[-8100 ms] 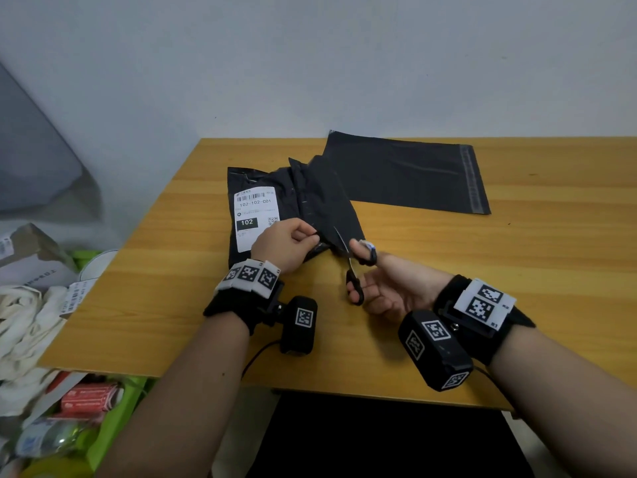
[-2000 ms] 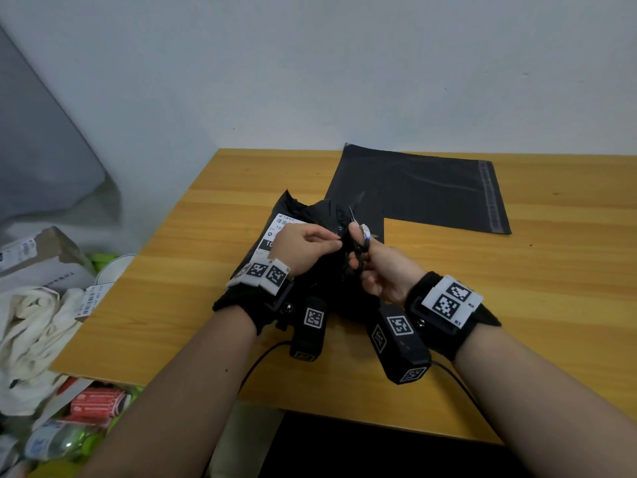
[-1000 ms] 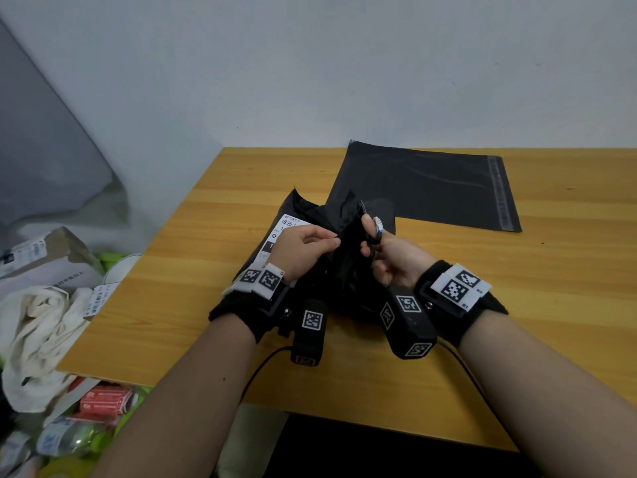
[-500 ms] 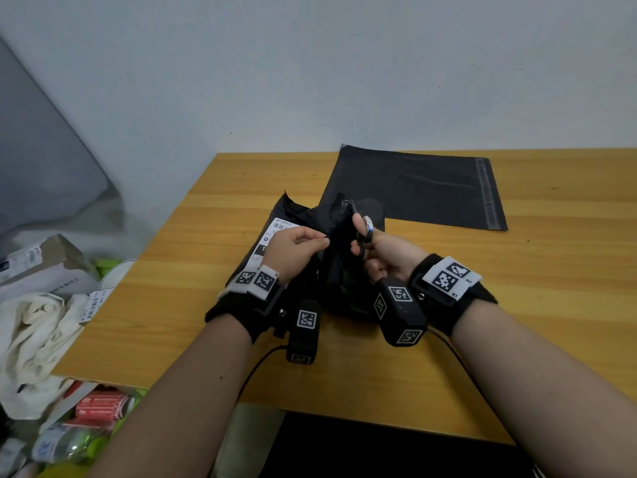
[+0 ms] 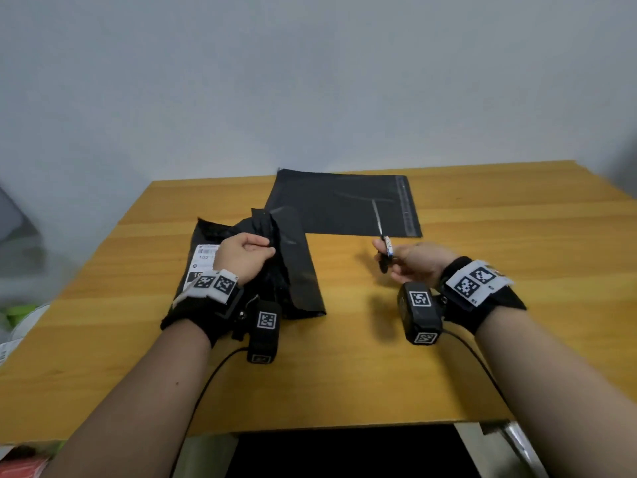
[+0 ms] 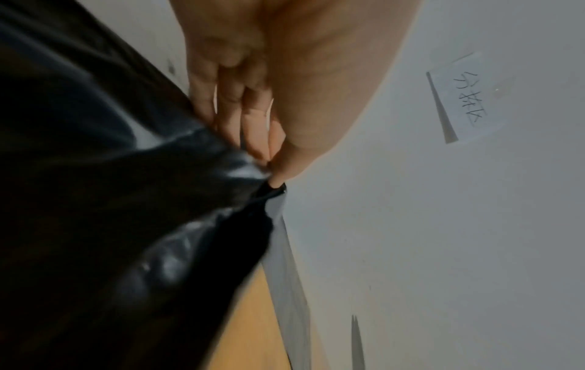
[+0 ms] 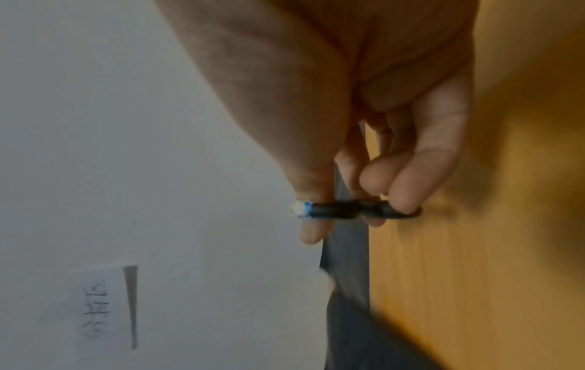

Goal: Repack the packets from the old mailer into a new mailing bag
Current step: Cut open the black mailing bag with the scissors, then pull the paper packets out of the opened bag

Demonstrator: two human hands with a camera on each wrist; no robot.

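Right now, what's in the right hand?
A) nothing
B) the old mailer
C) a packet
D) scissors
D: the right hand has its thumb and fingers through the handles of the scissors, held over the table and apart from the old mailer, which the left hand pinches.

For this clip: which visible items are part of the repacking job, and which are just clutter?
Job:
- old mailer, pinched by the left hand
- scissors, in the right hand
- new mailing bag, flat on the table

Lying about:
- blurred items off the table's left edge
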